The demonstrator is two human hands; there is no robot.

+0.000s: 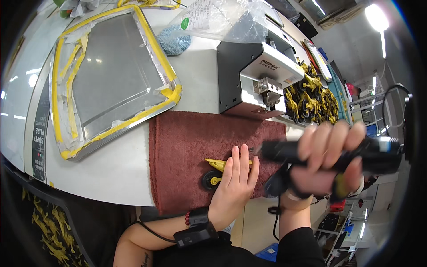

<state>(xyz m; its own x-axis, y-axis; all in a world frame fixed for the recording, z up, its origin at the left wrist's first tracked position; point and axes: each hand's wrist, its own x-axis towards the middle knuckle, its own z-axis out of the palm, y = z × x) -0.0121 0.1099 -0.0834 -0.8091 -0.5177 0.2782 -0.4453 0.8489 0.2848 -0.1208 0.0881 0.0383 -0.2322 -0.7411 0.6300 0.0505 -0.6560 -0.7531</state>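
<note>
A yellow toy motorbike part with a black wheel lies on a folded reddish-brown towel. Over it rests my left hand, fingers stretched away from me, holding the part down against the cloth; they cover much of it, and the thumb is hidden. In my right hand, closed around the body, is a black electric screwdriver. Its thin tip points left and ends close to my left fingertips. Motion smears the right hand and the tool; whether the tip touches the part I cannot tell.
Beyond the towel stands a black-and-silver machine, with several yellow, black-wheeled pieces heaped to its right. A grey panel edged in yellow tape lies at left. Clear plastic bags lie behind. More yellow parts fill a dark bin below left.
</note>
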